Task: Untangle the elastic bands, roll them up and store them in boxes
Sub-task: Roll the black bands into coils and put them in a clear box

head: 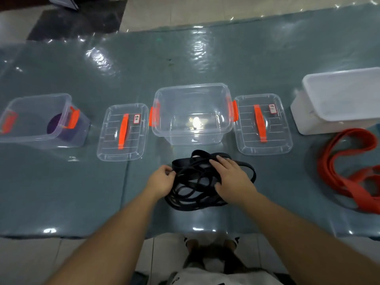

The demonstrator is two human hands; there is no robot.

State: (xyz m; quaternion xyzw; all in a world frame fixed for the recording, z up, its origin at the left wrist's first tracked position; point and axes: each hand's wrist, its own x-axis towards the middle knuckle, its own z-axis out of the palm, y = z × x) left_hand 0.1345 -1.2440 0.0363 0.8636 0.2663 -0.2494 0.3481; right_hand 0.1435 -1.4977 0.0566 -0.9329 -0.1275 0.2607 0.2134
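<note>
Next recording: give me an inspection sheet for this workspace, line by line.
Surface: glossy grey-green mat.
Job's things: tangled black bands; red bands loose at right; purple roll in left box; middle box open; two lids lying flat.
Clutter: white tub, far right.
Grippers: left hand pinches the black bands; right hand rests on them.
Cables: nothing seen.
Surroundings: tiled floor.
</note>
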